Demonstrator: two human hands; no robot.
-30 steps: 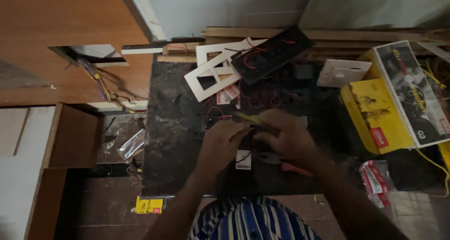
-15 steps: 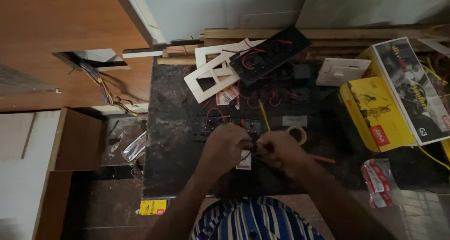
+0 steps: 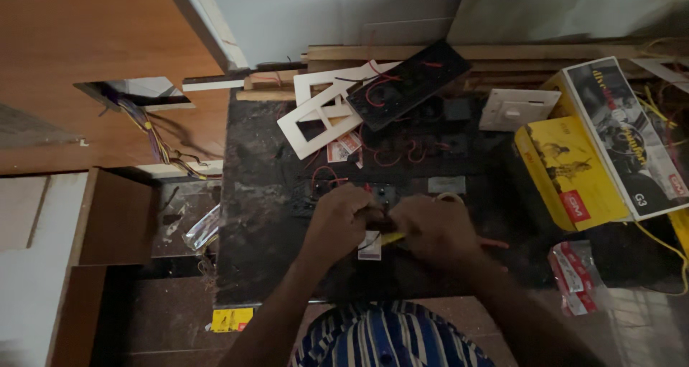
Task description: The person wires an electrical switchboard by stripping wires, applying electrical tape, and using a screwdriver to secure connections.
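Both my hands meet over the middle of a dark worktop (image 3: 262,216). My left hand (image 3: 339,222) is closed around a small dark switch part, with a small white piece (image 3: 369,247) showing just below it. My right hand (image 3: 435,231) grips a yellow-handled screwdriver (image 3: 392,237) whose handle pokes out between the two hands. Thin red wires (image 3: 391,155) loop over the worktop just beyond my fingers. The screwdriver's tip and the part itself are hidden by my fingers.
White frame plates (image 3: 316,119) and a black switch plate (image 3: 409,83) lie at the back. A white switch (image 3: 517,109), a yellow box (image 3: 567,170) and a printed carton (image 3: 631,137) stand right. Red packets (image 3: 574,274) lie near right. Wires hang from a wall cutout (image 3: 136,94) at left.
My right hand has brought the screwdriver down from pointing away over the worktop to lying low between my hands. Both hands have closed in together.
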